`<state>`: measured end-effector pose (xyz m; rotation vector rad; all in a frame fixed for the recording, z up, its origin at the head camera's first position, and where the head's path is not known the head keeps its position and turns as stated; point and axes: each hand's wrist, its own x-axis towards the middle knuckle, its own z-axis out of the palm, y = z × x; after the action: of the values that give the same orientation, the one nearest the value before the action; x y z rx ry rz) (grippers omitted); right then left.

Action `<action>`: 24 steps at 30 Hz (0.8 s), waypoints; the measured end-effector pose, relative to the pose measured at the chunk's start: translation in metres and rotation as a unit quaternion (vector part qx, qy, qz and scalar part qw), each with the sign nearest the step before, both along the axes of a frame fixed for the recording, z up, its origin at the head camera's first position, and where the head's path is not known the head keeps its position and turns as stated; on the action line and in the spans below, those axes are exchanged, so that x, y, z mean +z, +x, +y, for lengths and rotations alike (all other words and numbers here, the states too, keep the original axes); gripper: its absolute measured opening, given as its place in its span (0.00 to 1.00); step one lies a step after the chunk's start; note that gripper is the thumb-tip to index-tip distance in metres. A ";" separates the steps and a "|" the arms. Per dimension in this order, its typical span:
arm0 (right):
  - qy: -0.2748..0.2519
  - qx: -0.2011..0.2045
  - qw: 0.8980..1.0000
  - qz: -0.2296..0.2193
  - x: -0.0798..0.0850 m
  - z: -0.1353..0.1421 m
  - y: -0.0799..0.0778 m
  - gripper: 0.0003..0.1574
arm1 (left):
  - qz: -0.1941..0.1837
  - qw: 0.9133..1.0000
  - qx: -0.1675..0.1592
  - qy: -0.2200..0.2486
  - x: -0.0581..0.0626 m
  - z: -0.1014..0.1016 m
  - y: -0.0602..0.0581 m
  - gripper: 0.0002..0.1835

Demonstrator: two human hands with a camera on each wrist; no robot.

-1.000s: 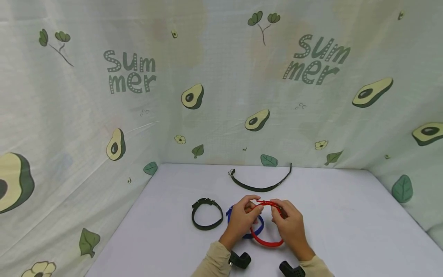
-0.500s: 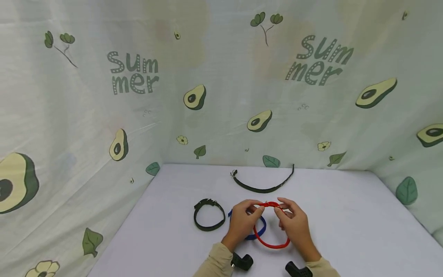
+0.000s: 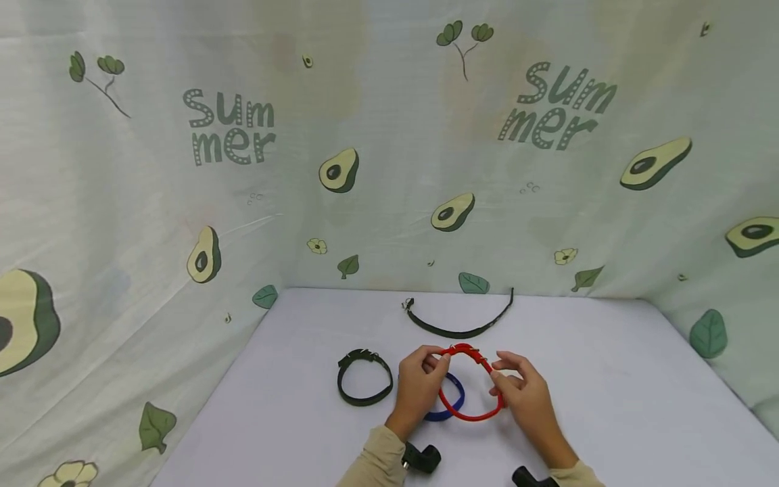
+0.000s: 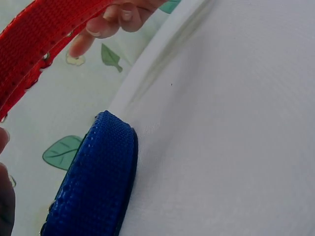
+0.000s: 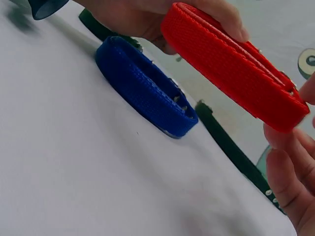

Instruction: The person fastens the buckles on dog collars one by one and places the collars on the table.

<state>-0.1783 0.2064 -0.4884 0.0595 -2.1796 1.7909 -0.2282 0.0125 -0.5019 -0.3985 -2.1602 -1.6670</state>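
A red collar (image 3: 471, 418), fastened into a loop with metal fittings along its top, is held up between both hands. My left hand (image 3: 416, 392) pinches the loop's upper left side between thumb and fingers. At the right side my right hand (image 3: 531, 400) holds the same collar, its fingertips close on the band in the right wrist view. A blue collar (image 5: 142, 98), also looped, stands on the table just behind and left of the red one. In the head view my left hand covers part of the blue collar.
A dark collar (image 3: 365, 402) closed into a loop lies left of my left hand. Farther back, an open dark collar (image 3: 453, 334) curves across the white table (image 3: 608, 379). A printed cloth (image 3: 389, 203) hangs behind and beside the table.
My right hand has moved from the red collar's top down its right side and outward. The red loop has risen slightly and is more fully visible; my left hand keeps its pinch.
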 end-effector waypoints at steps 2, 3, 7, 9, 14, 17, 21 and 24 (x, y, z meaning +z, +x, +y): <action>0.008 0.004 1.000 -0.015 0.000 0.003 0.001 0.20 | 0.003 1.000 0.012 -0.004 0.000 -0.001 -0.001 0.05; 0.012 0.007 1.000 -0.023 0.000 0.004 0.002 0.18 | 0.002 1.000 0.015 -0.005 0.000 -0.001 -0.001 0.05; 0.032 0.010 0.998 -0.059 0.001 0.011 0.005 0.14 | -0.005 1.000 0.020 0.003 0.001 -0.001 0.001 0.05; 0.041 0.011 0.996 -0.073 0.002 0.014 0.007 0.13 | -0.011 1.000 0.022 0.012 0.001 -0.001 0.002 0.05; 0.051 0.010 0.994 -0.094 0.004 0.018 0.009 0.16 | -0.024 0.999 0.025 0.027 0.002 0.001 0.004 0.05; 0.043 0.019 0.995 -0.088 0.005 0.019 0.009 0.18 | -0.030 0.999 0.026 0.029 0.002 0.002 0.005 0.06; 0.030 0.025 0.996 -0.075 0.004 0.019 0.010 0.18 | -0.048 0.998 0.006 0.037 0.003 0.003 0.006 0.08; 0.023 0.015 0.997 -0.066 0.001 0.021 0.009 0.16 | -0.073 0.996 -0.025 0.048 0.004 0.002 0.006 0.10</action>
<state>-0.1691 0.2277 -0.4876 -0.0168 -2.3236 1.8087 -0.2224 0.0149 -0.4980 -0.3150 -2.1768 -1.8741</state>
